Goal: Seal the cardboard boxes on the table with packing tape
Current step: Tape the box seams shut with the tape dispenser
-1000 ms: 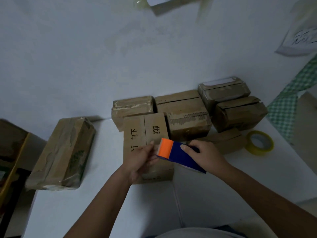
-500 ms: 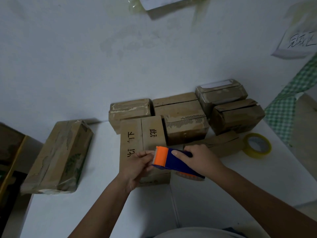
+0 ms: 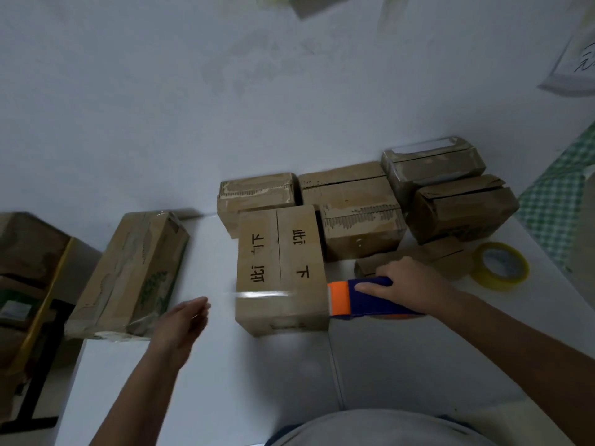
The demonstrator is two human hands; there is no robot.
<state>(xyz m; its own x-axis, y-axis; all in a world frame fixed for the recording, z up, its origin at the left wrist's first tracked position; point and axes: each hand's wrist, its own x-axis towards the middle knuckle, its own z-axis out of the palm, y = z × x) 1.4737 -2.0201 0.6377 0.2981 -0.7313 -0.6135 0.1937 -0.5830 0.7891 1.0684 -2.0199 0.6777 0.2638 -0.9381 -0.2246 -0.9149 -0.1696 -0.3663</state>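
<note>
A cardboard box with black printed characters (image 3: 279, 252) lies on the white table (image 3: 225, 381), its centre seam running away from me. My right hand (image 3: 405, 280) grips a blue and orange tape dispenser (image 3: 370, 299) at the box's near right corner. A strip of clear tape (image 3: 260, 294) stretches from the dispenser leftward across the box's near end. My left hand (image 3: 183, 320), blurred, is left of the box, and its fingers seem to pinch the tape's free end.
Several more cardboard boxes (image 3: 354, 204) are stacked against the wall behind. A film-wrapped box (image 3: 128, 275) lies at the table's left edge. A yellow tape roll (image 3: 500, 265) sits at the right, beside a flat cardboard piece (image 3: 418, 257). A dark shelf (image 3: 29, 284) stands left.
My hands have moved apart: the left went left off the box, the right drew the dispenser to the box's right corner, and tape now spans the box's near end.
</note>
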